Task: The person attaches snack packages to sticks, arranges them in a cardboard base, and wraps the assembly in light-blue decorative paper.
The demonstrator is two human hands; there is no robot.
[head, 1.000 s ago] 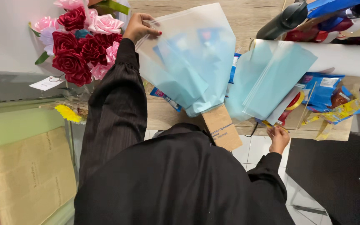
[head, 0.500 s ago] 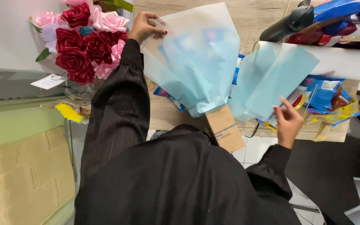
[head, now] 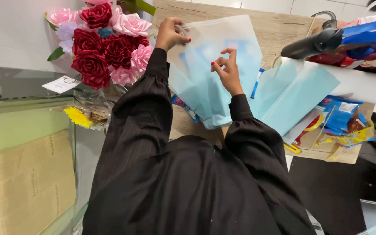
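Leaning over the wooden table (head: 279,32), the person in black sleeves works on a sheet of pale blue wrapping film (head: 214,82) lying flat on the tabletop. The right hand (head: 227,72) rests on the middle of the film, thumb and forefinger drawn close as if pinching it, other fingers raised. Farther on, the left hand (head: 170,32) grips the film's top left corner, fingers curled over the edge. Just left of that hand stands a bouquet of red and pink roses (head: 105,43). A second blue sheet (head: 292,95) lies to the right.
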